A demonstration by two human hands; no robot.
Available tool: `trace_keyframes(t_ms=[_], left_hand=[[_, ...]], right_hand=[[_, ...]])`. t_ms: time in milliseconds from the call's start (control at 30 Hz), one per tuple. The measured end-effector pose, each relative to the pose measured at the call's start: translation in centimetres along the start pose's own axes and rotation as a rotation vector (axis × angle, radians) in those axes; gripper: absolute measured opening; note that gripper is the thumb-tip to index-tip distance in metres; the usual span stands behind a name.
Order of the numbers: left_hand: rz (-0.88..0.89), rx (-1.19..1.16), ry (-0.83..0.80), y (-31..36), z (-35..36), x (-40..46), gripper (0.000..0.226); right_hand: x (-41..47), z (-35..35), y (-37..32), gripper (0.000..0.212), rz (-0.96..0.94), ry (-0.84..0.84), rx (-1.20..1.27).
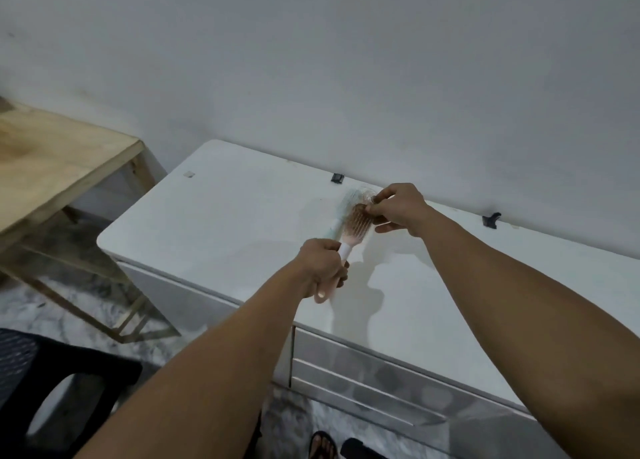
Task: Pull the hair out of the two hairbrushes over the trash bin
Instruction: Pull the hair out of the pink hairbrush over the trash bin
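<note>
At the bottom edge a sandalled foot stands on the marbled floor, with a dark plastic chair at the lower left. Two bare forearms reach forward over a white bench whose front carries drawers.

The left hand is closed in a fist around the handles of both hairbrushes at once: the pink hairbrush in front, its white-and-pink handle running down through the fist and poking out below it, and the pale green hairbrush just behind, its head showing past the pink one at the upper left. Both brushes are held above the bench top, heads tilted up and away from the person.

The right hand is at the upper right of the brush heads, thumb and forefinger pinched on a tuft of brown hair at the bristles, the other fingers loosely curled. The image is blurred there, so the strands cannot be told apart.

Beyond, two small dark clips sit at the bench's back edge against a plain wall. A wooden table stands at the left.
</note>
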State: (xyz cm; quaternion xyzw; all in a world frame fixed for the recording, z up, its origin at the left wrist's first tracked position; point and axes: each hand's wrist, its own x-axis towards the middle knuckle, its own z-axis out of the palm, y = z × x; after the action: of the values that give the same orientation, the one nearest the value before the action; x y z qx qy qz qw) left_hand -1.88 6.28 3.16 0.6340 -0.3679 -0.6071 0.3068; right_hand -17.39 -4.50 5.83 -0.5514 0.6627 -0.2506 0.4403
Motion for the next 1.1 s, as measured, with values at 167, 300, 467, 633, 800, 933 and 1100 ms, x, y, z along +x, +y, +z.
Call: trace_keyframes(t_ms=[167,300,467,633,800,933,1100], left_hand=[[-0.014,-0.061,0.045,-1.6,-3.5,-3.2,0.036],[-0.005,-0.144,0.171,-3.0,-6.0,-5.7,0.011],[0.028,-0.213,0.352,-5.8,-9.3,-8.2,0.016],[0.015,-0.265,0.454,-8.7,-12.7,-10.5,0.029],[0.001,-0.278,0.565,-11.6,-15.7,-12.3,0.032],[-0.023,-0.312,0.6,-13.9,-18.0,-13.5,0.027],[-0.069,-0.359,0.627,-16.8,-20.2,-14.4,0.024]], right_hand=[[-2.8,3.2,-2.0,0.024,-0.064,-0.072,0.016],[-4.8,6.4,-3.5,0.022,-0.091,-0.149,0.019],[-7.5,11.0,-5.4,0.019,-0.146,-0.23,-0.028],[-9.9,15.4,-6.8,0.025,-0.209,-0.263,-0.117],[-11.8,19.8,-7.8,0.032,-0.235,-0.313,-0.133],[-13.0,23.6,-8.1,0.022,-0.22,-0.366,-0.132],[-13.3,28.4,-7.6,0.013,-0.273,-0.412,-0.263]])
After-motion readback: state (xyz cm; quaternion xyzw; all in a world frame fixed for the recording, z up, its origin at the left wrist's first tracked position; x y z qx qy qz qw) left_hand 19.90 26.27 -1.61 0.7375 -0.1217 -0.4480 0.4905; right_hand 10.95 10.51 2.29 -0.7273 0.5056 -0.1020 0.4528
